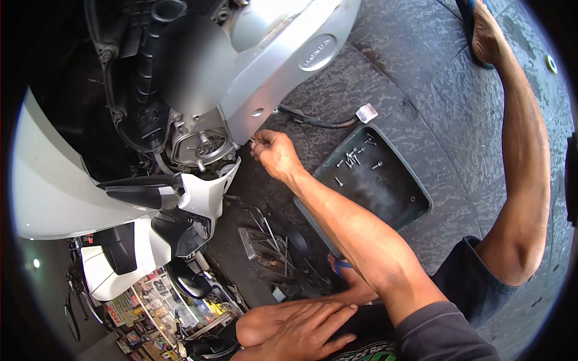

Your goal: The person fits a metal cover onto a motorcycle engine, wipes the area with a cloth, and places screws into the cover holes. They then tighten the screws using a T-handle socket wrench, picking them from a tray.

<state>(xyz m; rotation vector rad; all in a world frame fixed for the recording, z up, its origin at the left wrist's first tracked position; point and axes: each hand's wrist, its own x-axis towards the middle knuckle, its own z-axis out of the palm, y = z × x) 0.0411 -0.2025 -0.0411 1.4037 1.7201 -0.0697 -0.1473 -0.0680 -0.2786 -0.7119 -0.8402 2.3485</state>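
My right hand (pixel 277 155) reaches to the lower edge of a silver scooter panel (pixel 250 105) marked HONDA. Its fingers are pinched together beside that edge; whatever small thing they hold is hidden. Just left of the fingers, an opened metal engine part (pixel 205 147) shows among the scooter's works. My left hand (pixel 310 331) lies flat over my bent knee, fingers spread and holding nothing. Below my right forearm, partly covered by it, a dark tray (pixel 385 201) carries several loose bolts (pixel 354 159).
A black cable with a pale block (pixel 366 113) lies by the tray's upper corner. Several hand tools (pixel 271 246) rest on the floor left of my forearm. A white scooter part (pixel 201 195) juts out under the engine. A glass case (pixel 162 301) of small goods stands lower left.
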